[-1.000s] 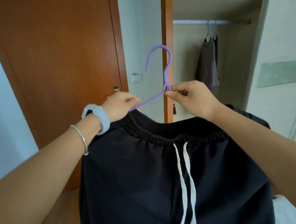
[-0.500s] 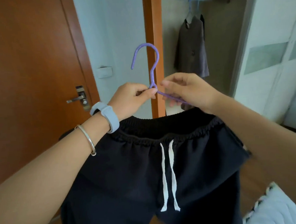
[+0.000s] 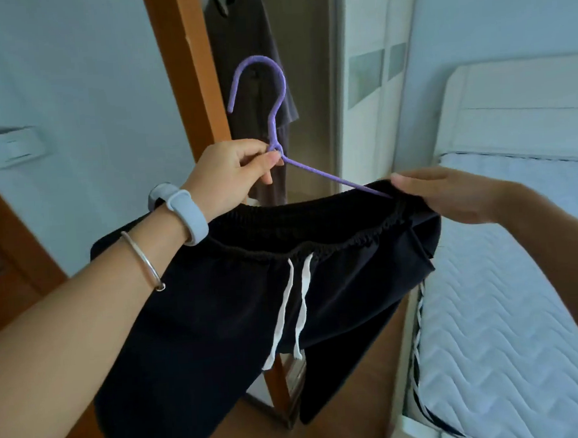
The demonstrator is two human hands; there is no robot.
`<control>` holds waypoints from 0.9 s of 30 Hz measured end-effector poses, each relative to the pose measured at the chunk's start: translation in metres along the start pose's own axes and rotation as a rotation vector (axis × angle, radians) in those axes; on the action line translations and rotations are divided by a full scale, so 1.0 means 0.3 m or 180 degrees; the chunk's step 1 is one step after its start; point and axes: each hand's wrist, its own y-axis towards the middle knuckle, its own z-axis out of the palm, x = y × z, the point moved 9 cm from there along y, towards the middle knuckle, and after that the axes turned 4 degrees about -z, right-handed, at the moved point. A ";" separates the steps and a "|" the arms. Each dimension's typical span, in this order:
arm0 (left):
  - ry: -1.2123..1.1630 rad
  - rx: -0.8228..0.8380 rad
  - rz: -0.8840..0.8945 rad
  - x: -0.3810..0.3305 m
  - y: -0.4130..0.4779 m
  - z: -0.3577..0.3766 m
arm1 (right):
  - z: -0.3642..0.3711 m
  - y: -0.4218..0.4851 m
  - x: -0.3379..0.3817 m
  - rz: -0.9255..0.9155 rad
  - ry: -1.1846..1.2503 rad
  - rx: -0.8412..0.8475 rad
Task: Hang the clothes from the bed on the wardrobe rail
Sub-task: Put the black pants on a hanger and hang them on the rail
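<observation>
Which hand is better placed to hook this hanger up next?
Left. The left hand pinches the purple hanger at its neck, just under the hook. The right hand is out at the waistband of the black pants, away from the hook.

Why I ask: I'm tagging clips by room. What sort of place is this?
Most likely a bedroom: a bed with a quilted mattress on the right, and an open wardrobe with a grey shirt hanging inside.
</observation>
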 end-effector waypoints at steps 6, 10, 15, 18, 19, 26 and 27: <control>-0.0453 0.0231 0.0165 -0.019 0.218 0.225 | -0.233 -0.006 -0.119 0.0008 0.0135 -0.0373; -0.0577 0.0384 0.0159 -0.029 0.405 0.372 | -0.468 0.053 -0.169 -0.0184 0.0238 -0.1646; -0.0702 0.0313 0.0147 -0.038 0.650 0.486 | -0.698 0.139 -0.152 -0.0497 0.0146 -0.2409; -0.0754 0.0143 0.0090 -0.032 0.789 0.506 | -0.793 0.202 -0.108 -0.0629 -0.0743 -0.2666; -0.0780 0.0149 0.0082 -0.035 0.831 0.514 | -0.813 0.223 -0.095 -0.0637 -0.0950 -0.2708; -0.0833 -0.0032 0.0275 0.014 1.105 0.481 | -0.925 0.456 -0.023 -0.0614 -0.1800 -0.2160; -0.0810 -0.0118 0.0298 0.035 1.143 0.461 | -0.935 0.498 0.000 -0.0583 -0.1969 -0.2054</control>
